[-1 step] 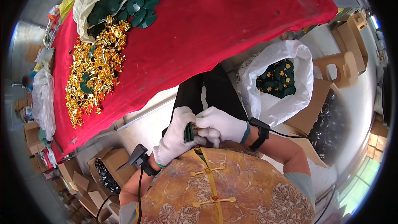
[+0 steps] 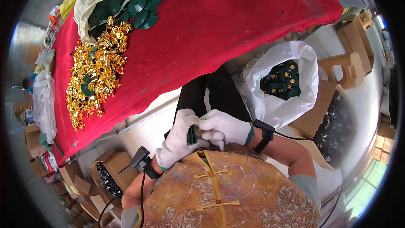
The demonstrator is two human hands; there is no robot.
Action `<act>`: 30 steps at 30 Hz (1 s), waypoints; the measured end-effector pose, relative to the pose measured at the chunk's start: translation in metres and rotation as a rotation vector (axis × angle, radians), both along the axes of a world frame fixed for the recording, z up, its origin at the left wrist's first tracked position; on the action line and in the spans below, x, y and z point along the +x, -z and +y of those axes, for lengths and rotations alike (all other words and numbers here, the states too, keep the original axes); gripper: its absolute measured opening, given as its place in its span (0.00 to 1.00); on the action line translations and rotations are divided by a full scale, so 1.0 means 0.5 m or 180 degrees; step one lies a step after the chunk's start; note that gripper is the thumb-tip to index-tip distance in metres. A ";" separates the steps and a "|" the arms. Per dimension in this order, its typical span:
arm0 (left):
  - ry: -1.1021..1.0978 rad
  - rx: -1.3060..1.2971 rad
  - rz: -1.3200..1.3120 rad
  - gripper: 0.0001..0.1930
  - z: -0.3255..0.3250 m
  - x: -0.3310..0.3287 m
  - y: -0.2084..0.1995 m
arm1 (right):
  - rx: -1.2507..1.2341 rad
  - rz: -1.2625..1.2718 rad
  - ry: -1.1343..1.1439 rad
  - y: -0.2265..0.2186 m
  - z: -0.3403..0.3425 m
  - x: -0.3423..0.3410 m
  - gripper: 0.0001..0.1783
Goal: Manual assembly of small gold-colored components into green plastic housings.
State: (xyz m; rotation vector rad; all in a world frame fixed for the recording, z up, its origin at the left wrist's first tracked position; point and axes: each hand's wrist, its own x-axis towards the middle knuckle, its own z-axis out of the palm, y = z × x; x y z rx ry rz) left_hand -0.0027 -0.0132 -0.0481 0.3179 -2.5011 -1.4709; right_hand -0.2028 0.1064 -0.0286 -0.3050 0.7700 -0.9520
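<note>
Both my hands wear white knitted gloves and meet low over my lap. My left hand (image 2: 179, 140) is closed around a small stack of dark green plastic discs (image 2: 192, 135), seen edge-on. Against the right side of that stack, my right hand (image 2: 223, 128) has its fingers pinched together; a tiny brownish-gold bit shows between the hands, mostly hidden by the fingers. On the red-covered table ahead lie a heap of shiny gold clips (image 2: 101, 65) and, beyond it, a pile of loose green discs (image 2: 141, 4) spilling from a pale sack (image 2: 96, 0).
The red tablecloth (image 2: 202, 29) ends just beyond my knees. To the right stands an open white sack (image 2: 306, 88) containing green discs with gold pieces on them. Cardboard boxes with dark glossy parts stand at the right (image 2: 310, 120) and lower left (image 2: 122, 173). Cables run from both wrist straps.
</note>
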 end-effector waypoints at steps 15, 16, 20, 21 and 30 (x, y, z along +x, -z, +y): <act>-0.0442 0.0683 0.0472 0.39 0.019 -0.024 -0.050 | -0.2304 0.4547 0.0461 0.005 0.016 0.058 0.14; -0.0377 0.0404 0.0292 0.37 0.016 -0.023 -0.066 | -0.2297 0.4549 0.0466 0.003 0.018 0.055 0.14; -0.0069 -0.0703 0.0106 0.31 0.001 -0.042 -0.093 | -0.0140 0.0349 0.0095 -0.026 0.000 0.003 0.24; -0.0066 -0.0707 0.0115 0.31 -0.001 -0.039 -0.083 | 0.0095 0.0431 -0.0077 -0.013 -0.002 0.000 0.23; -0.0429 0.1303 -0.0089 0.43 0.015 -0.022 -0.053 | -0.2025 0.4340 0.0116 -0.007 0.014 0.043 0.19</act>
